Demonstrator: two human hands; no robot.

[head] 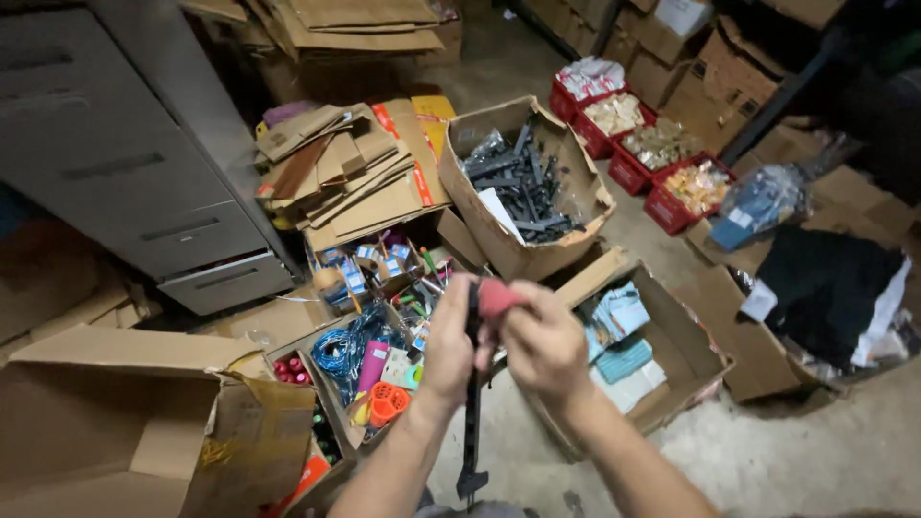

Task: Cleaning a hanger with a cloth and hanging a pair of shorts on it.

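Both hands meet over the floor: the left hand (449, 338) grips a long black plastic bar (470, 422) hanging downward, the right hand (545, 343) pinches a red cap (497, 297) at its top. At twelve o'clock, an open box of black parts (523, 182); at two, red bins (662, 158).

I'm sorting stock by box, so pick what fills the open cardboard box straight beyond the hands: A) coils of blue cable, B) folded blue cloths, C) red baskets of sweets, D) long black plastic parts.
D: the box beyond the left hand and right hand holds a heap of long black parts, like the black part held in the hands.
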